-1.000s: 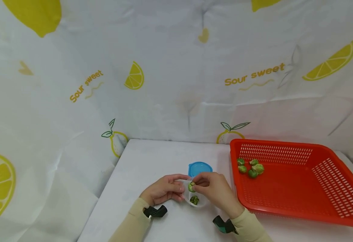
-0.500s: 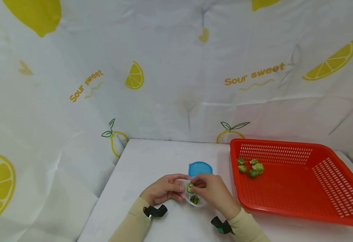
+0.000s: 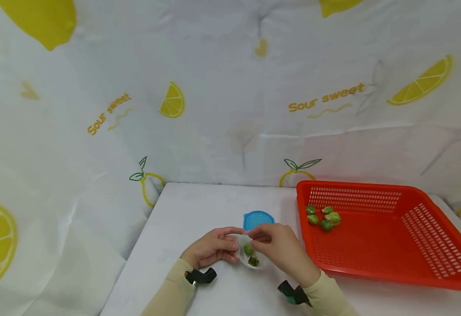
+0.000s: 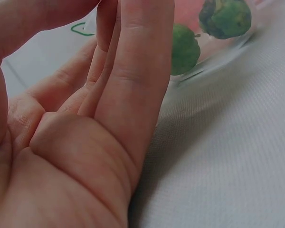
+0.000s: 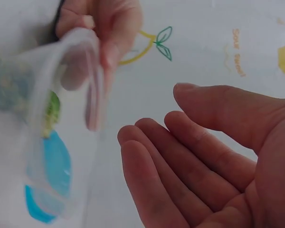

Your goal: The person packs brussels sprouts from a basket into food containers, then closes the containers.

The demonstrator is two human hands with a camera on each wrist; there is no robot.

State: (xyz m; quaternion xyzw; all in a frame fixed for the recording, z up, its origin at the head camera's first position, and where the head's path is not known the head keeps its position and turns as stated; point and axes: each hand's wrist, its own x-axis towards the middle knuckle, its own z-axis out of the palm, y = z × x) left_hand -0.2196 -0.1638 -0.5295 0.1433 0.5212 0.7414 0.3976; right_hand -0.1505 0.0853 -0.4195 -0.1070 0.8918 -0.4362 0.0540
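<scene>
Bowl [image 3: 260, 259], see-through plastic, one: held just above or on the desk [image 3: 198, 206], which you cannot tell, between your two hands. Left hand [image 3: 214, 246]: grip clamped on the bowl's side at the rim. Right hand [image 3: 283, 248]: grip apart, thumb clear of fingers, holding nothing.

Contents, two: a green sprout [image 3: 248, 249] and a darker sprout [image 3: 253, 261].

Handling, by judgement: bowl light, thin-walled and smooth; a hard squeeze may flex it, so take it by the rim. Sprouts small, firm and apt to roll; pinch across the widest part to spare the outer leaves.

Views compared: your right wrist view shows the gap at the right thumb, which the head view leaves unclear. Your left wrist view shows both sprouts from low down. Only the head view gives you the whole red basket [image 3: 376, 250], with five loose sprouts [image 3: 334, 218]. Blue lid [image 3: 259, 218]: flat, just beyond the bowl.
</scene>
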